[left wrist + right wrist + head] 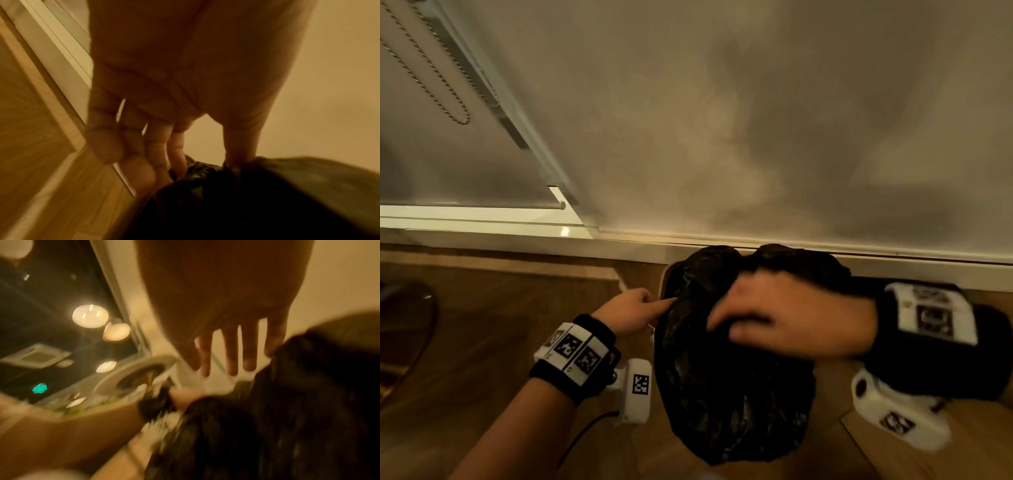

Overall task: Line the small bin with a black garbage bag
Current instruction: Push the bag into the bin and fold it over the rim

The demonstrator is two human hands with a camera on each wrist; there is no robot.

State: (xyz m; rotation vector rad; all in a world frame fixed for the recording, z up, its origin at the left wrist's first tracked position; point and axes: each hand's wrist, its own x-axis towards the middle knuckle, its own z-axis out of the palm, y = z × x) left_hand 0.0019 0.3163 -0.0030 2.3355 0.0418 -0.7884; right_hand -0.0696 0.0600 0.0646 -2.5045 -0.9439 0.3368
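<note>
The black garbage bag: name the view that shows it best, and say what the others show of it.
The head view: the whole black garbage bag shows there, bunched, with both hands on it. The left wrist view catches only its crumpled edge at the fingertips. The right wrist view shows a blurred dark mass.

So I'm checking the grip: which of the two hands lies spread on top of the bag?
The right hand, palm down across the top of the black garbage bag; the left hand only pinches its side edge.
</note>
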